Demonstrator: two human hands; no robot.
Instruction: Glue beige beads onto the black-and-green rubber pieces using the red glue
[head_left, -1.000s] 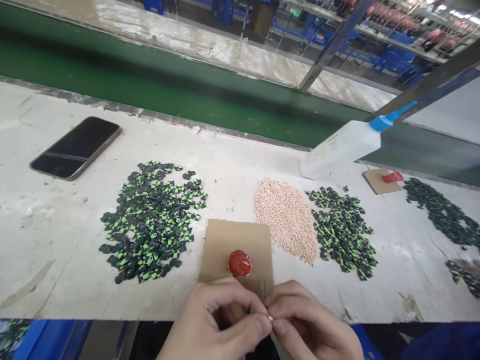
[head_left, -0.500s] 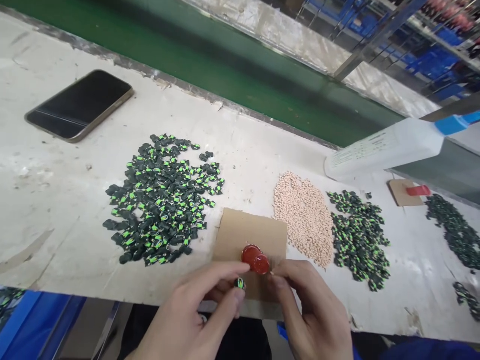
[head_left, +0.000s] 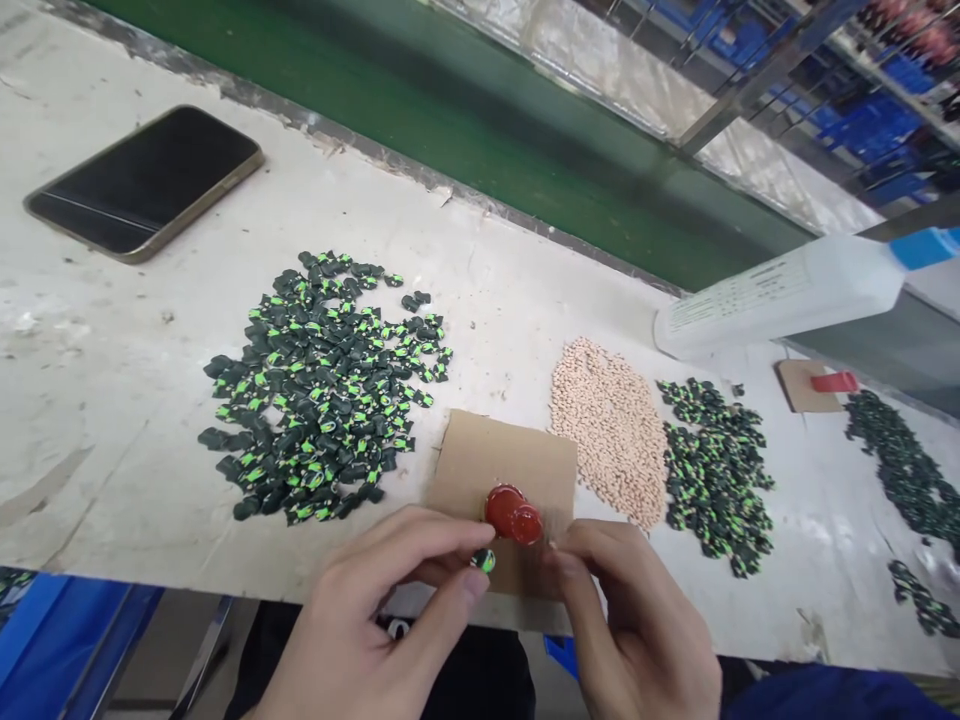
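My left hand pinches a small black-and-green piece between thumb and forefinger. To its right, my right hand has thumb and forefinger pressed together on a tiny pale piece, mostly hidden by the fingertips. Between and just beyond the fingertips, a red cap-like holder with a smaller round red part stands on a brown cardboard square. A large heap of similar black-and-green pieces lies left of the cardboard. On its right is a pile of tiny beige pieces.
Another heap of black-and-green pieces lies right of the beige pile. A phone rests at the upper left. Behind the right-hand heaps is a white bottle with a blue cap. Farther right, a second cardboard bears a red part.
The view has shifted slightly. Both hands keep their pinches near the red holder, and the black-and-green piece has turned a little in my left fingers.
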